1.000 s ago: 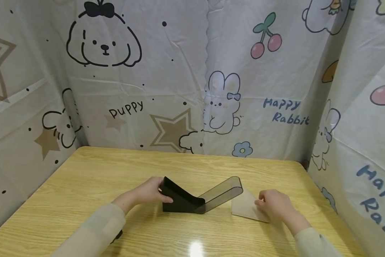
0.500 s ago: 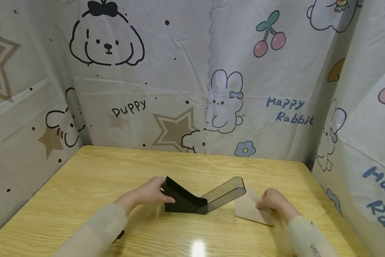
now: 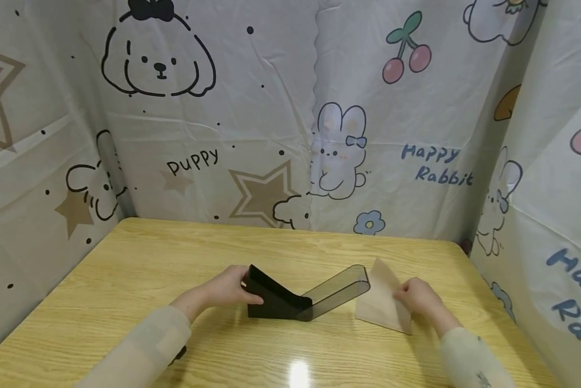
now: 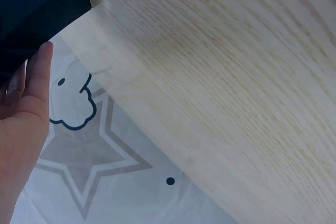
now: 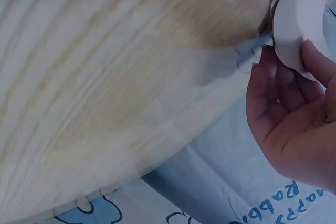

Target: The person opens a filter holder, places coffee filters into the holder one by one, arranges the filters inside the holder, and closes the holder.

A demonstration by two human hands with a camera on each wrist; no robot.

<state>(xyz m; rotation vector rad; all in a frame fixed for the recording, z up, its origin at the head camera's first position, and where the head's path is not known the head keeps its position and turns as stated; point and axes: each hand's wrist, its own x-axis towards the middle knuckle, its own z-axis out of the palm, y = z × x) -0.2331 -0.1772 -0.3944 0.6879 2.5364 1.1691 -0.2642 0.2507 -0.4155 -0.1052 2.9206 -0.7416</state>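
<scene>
- A black case [image 3: 277,299] sits low centre in the head view, its smoky lid [image 3: 337,291] swung open toward the right; the long axis runs left to right across the tabletop [image 3: 140,258].
- The left hand [image 3: 225,289] grips the case's left end, fingers curled round it.
- Just right of the lid, the right hand [image 3: 419,298] pinches a tan sheet [image 3: 381,302], its far edge tilted up; this hand is nearer the sheet.
- Both wrist views are blurred, and the case's inside cannot be seen.
</scene>
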